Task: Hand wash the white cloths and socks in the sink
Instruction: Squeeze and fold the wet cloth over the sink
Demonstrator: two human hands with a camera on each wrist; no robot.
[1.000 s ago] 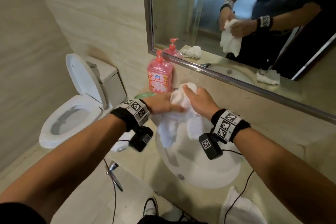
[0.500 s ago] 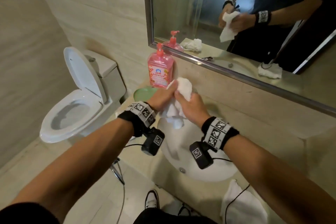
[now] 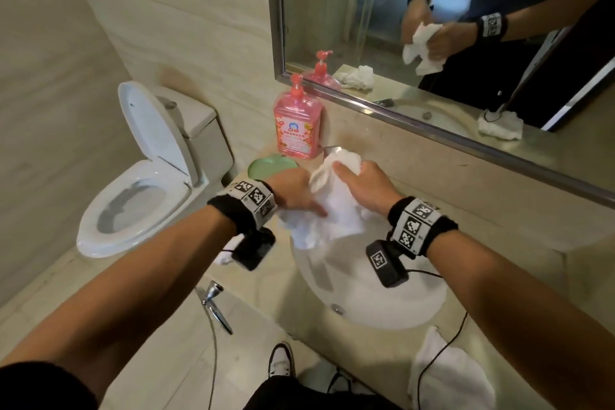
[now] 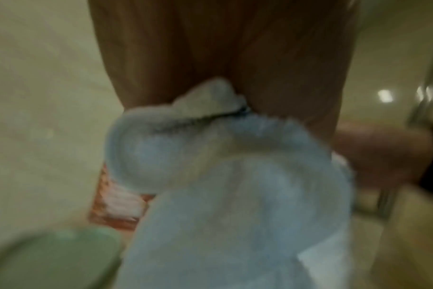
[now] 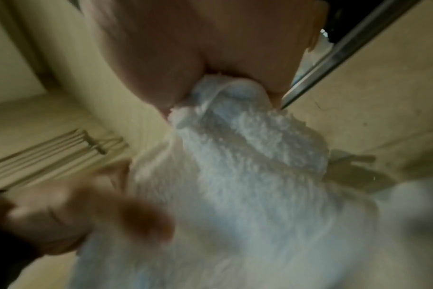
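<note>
- White terry is bunched into a crumpled wad, the white cloth, which is held up in the head view over the far rim of the sink, at 12 o'clock from the basin's middle. It is gripped from the 9 o'clock side by the left hand and from 3 o'clock by the right hand, fingers of both curled into it. Open basin is left below it toward 6 o'clock. A pink soap bottle and a green dish are seen at 10 o'clock, just beside the hands; a second white cloth lies on the beige counter at 5 o'clock. A toilet stands well apart at 9 o'clock, under a mirror-backed wall.
- From the left wrist, blurred, the cloth is seen pinched in the closed left hand.
- From the right wrist, fluffy cloth is clasped by the right hand; the left hand is seen at 8 o'clock.
</note>
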